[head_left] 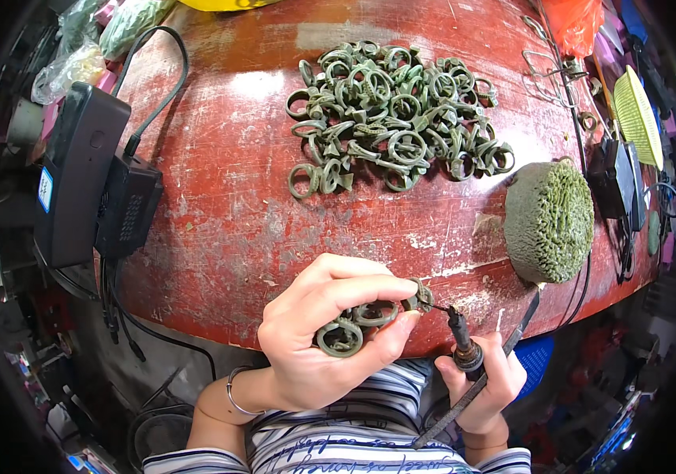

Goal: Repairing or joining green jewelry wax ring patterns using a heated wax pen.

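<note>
My left hand [326,336], a bangle at its wrist, pinches a small green ring [418,293] between thumb and forefinger and cradles several more green rings [339,338] in its curled fingers. My right hand [486,383] grips a black pen-like tool [464,344], its thin tip at the pinched ring. A long flat grey strip, like a file [522,324], lies aslant by that hand, partly hidden by it. Beyond my hands, a large heap of similar green rings [389,118] rests on the worn red tabletop [219,213].
At the left stand black devices [77,178] with cables, and plastic bags [73,75]. At the right are a rough green cylindrical block [547,221], a black box [618,186] with cords, a pale yellow basket [638,114] and an orange bag [575,24]. The table's near edge curves below my hands.
</note>
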Demonstrator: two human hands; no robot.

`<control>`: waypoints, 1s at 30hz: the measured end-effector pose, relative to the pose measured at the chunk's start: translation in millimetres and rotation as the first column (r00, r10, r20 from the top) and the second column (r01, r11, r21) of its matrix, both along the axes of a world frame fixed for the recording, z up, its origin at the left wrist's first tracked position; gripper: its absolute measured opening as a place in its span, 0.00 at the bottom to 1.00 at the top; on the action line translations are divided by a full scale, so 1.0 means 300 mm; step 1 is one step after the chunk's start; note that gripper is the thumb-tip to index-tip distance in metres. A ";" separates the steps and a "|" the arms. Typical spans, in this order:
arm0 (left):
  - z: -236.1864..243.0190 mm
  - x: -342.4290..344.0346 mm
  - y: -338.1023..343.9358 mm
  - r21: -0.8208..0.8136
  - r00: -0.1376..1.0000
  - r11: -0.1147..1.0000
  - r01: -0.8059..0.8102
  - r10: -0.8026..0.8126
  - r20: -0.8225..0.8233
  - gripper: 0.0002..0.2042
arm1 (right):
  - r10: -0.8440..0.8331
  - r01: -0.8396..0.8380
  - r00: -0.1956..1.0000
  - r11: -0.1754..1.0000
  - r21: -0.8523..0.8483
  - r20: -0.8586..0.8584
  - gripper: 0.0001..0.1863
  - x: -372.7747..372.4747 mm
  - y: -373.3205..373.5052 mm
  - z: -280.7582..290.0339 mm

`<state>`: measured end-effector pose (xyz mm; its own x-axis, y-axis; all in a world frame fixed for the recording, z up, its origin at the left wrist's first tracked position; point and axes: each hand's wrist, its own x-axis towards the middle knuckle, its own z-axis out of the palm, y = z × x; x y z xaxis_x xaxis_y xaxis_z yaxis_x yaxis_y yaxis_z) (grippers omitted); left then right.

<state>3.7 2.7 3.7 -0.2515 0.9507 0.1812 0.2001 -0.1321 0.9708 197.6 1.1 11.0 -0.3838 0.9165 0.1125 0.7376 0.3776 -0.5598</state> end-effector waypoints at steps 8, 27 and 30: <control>-0.001 -0.005 -0.001 -0.029 1.000 0.999 0.017 -0.017 0.010 0.11 | -0.004 0.004 1.000 1.000 -0.015 0.029 0.19 0.000 0.000 0.003; -0.001 0.002 -0.007 0.053 0.996 0.997 0.059 -0.055 -0.074 0.15 | -0.025 0.011 0.990 0.995 -0.102 -0.142 0.18 -0.012 0.014 0.015; 0.000 0.004 -0.008 0.054 0.996 0.997 0.059 -0.055 -0.070 0.15 | 0.004 -0.008 0.993 0.999 -0.032 -0.114 0.17 -0.017 0.019 0.017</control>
